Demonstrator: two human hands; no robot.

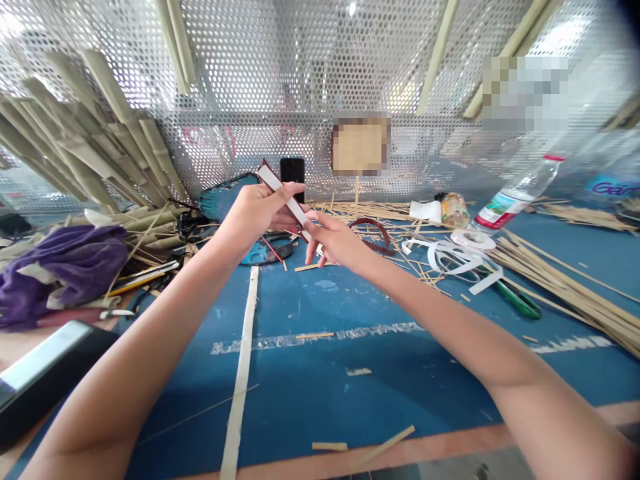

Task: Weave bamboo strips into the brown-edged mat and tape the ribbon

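Note:
My left hand (pixel 255 217) grips a narrow flat pale strip (pixel 283 199), possibly bamboo, with its upper end sticking out past my fingers. My right hand (pixel 337 243) pinches the strip's lower end, and my fingertips hide that end. Both hands hover above a blue work mat (pixel 320 393). A long pale bamboo strip (pixel 241 373) lies on the mat under my left forearm. A teal round piece (pixel 265 250) with a dark rim lies just below my hands, and a dark red curved strip (pixel 373 235) lies right of my right hand.
Split bamboo culms (pixel 85 140) lean against a perforated metal screen (pixel 300 80) at back left. A purple cloth (pixel 60 273) lies at left. Right of my hands are white tape (pixel 473 240), green-handled scissors (pixel 515 300), a plastic bottle (pixel 520 193) and bamboo splints (pixel 575 293).

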